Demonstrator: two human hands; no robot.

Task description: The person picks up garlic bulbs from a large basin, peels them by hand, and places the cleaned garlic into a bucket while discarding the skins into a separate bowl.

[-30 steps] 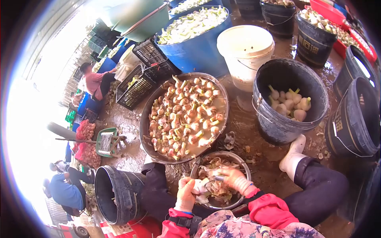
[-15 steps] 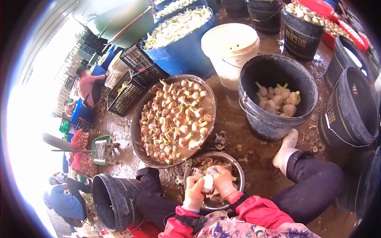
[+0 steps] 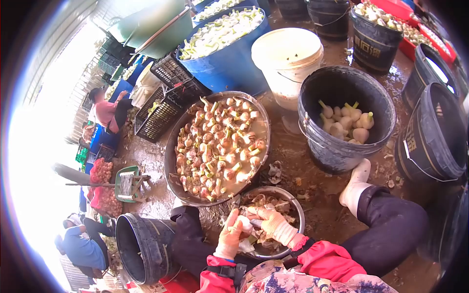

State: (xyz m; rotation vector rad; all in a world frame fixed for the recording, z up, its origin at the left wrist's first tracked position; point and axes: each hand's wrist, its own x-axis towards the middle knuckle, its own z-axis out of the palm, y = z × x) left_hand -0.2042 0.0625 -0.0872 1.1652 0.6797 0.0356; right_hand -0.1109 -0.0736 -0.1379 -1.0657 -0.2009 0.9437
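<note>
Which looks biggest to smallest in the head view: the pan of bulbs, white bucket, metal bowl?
1. pan of bulbs
2. white bucket and metal bowl look alike; the bowl sits nearer the camera, so unranked.

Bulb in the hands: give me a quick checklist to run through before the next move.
1. Bulb gripped by the left hand: ok.
2. Right hand touching the bulb's end: ok; whether it holds a tool: cannot tell.
3. Bulb skin fully off: cannot tell; the visible side is white.
4. Metal bowl of peels directly below both hands: ok.
5. Black bucket of white bulbs has room left: ok.
</note>
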